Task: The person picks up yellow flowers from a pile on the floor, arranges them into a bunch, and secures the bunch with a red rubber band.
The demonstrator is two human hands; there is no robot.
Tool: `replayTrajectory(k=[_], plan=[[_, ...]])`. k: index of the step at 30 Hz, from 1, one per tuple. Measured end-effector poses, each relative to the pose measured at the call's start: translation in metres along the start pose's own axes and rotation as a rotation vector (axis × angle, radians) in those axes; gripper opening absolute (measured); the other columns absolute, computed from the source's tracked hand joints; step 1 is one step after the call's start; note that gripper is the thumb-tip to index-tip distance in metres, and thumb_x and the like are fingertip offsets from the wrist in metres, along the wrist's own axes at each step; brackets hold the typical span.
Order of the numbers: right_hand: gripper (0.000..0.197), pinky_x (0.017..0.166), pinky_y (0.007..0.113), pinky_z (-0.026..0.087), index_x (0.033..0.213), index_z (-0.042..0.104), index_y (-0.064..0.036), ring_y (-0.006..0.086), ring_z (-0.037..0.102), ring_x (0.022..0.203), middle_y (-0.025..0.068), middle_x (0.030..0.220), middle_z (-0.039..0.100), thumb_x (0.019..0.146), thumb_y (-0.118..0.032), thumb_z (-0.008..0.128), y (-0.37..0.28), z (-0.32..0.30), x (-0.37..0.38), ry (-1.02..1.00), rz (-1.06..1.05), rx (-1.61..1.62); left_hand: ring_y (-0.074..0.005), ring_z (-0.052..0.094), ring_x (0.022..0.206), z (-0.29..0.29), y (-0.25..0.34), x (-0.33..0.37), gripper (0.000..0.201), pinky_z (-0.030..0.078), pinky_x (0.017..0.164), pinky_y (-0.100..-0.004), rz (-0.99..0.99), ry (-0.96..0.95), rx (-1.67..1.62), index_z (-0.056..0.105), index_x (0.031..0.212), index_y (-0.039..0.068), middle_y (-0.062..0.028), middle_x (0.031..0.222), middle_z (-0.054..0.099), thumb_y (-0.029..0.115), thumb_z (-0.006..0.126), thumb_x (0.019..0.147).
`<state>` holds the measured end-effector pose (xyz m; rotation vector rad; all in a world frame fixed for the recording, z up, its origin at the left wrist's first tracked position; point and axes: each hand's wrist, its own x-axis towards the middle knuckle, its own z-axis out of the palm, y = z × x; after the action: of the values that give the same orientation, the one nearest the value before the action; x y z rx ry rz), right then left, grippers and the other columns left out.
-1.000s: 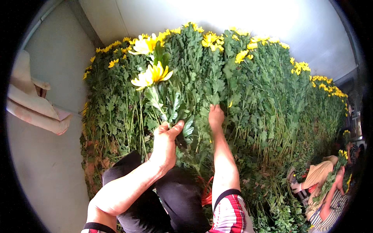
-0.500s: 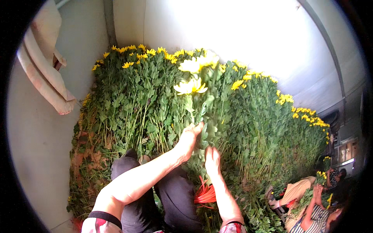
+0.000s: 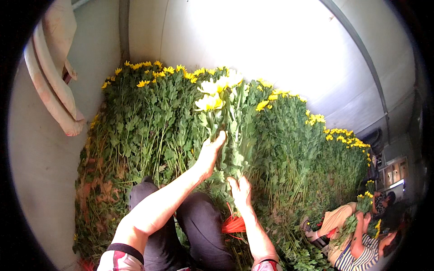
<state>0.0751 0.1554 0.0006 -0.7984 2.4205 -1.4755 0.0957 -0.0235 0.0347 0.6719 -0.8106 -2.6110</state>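
A bunch of yellow chrysanthemums (image 3: 210,103) with long leafy stems stands upright before me, its blooms bright in the light. My left hand (image 3: 210,156) is closed round the stems at mid-height, thumb pointing up. Lower down, my right hand (image 3: 241,192) has its fingers curled at the leafy lower stems; leaves partly hide its grip. Just below that hand, a bundle of thin red ties (image 3: 233,224) lies by my right knee.
Rows of cut chrysanthemums (image 3: 158,113) are stacked against the pale wall (image 3: 217,36) ahead. A beige cloth (image 3: 54,86) hangs at left. My dark-trousered knees (image 3: 199,217) are below my arms. At lower right, another person (image 3: 359,246) in a striped top holds flowers.
The whole view has shifted slightly, with the scene lower and further left. Both hands stay on the bunch, and its stems look less blurred.
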Motion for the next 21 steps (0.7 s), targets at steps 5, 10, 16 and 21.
replayTrajectory(k=[5, 10, 16, 21], plan=[[0.024, 0.058, 0.035, 0.043, 0.090, 0.057, 0.0007, 0.0189, 0.051, 0.062, 0.0094, 0.069, 0.057, 0.087, -0.021, 0.067, 0.005, 0.003, 0.001, 0.012, -0.140, 0.005, -0.0207, 0.049, 0.116, 0.001, 0.005, 0.003, 0.065, 0.037, 0.101, -0.0383, 0.007, 0.004, -0.108, 0.047, 0.129, 0.005, -0.0079, 0.129, 0.051, 0.048, 0.067, 0.084], [0.033, 0.066, 0.029, 0.051, 0.114, 0.056, -0.0002, 0.0160, 0.063, 0.081, 0.0133, 0.097, 0.067, 0.083, -0.004, 0.068, 0.014, -0.009, 0.001, -0.207, -0.102, -0.162, -0.0205, 0.049, 0.116, 0.000, 0.019, -0.002, 0.061, 0.037, 0.100, -0.0401, -0.110, -0.017, -0.177, 0.051, 0.127, 0.008, -0.0052, 0.124, 0.056, 0.050, 0.064, 0.085], [0.034, 0.071, 0.034, 0.049, 0.101, 0.059, 0.0007, 0.0193, 0.060, 0.077, 0.0088, 0.086, 0.065, 0.076, -0.019, 0.072, 0.036, 0.000, 0.000, -0.134, 0.077, 0.039, -0.0226, 0.051, 0.114, 0.008, 0.030, -0.014, 0.062, 0.040, 0.099, -0.0428, -0.161, -0.115, -0.258, 0.051, 0.129, 0.010, -0.0060, 0.125, 0.056, 0.055, 0.058, 0.087], [0.046, 0.084, 0.036, 0.050, 0.115, 0.055, -0.0009, 0.0257, 0.063, 0.096, 0.0145, 0.106, 0.065, 0.077, -0.016, 0.075, 0.054, -0.008, -0.001, -0.254, -0.026, -0.032, -0.0335, 0.022, 0.137, 0.011, 0.033, -0.018, 0.102, 0.017, 0.102, -0.0693, -0.081, -0.201, -0.079, 0.018, 0.150, 0.019, -0.0078, 0.153, 0.020, 0.076, 0.054, 0.074]])
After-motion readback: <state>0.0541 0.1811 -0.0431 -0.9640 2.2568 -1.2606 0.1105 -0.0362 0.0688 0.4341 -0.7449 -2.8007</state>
